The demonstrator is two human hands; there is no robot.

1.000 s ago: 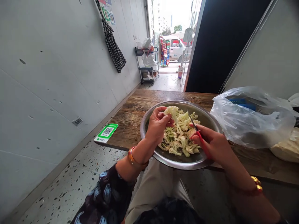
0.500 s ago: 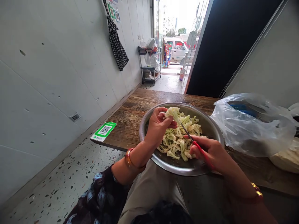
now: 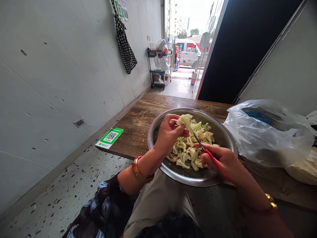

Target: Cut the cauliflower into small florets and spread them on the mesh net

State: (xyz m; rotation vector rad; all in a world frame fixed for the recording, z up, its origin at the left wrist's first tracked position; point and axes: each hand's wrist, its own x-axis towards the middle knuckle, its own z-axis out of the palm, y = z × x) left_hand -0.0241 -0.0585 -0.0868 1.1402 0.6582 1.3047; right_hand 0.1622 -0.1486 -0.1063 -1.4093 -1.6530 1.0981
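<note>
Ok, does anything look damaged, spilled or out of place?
The white wall left of the wooden table looks damaged: small chips and gouges mark its surface. Nothing odd stands out at the metal bowl, where the loose cauliflower florets lie inside the rim.

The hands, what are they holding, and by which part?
Left hand: cauliflower piece, pinched low on its side. Right hand: red-handled tool, by its handle.

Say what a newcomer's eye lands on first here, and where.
Likely the wide metal bowl of cut cauliflower florets, centred on the wooden table. Above it, the left hand holds a pale floret and the right hand a red-handled cutting tool. Then the green-bordered QR-code card at the table's near-left corner.
</note>
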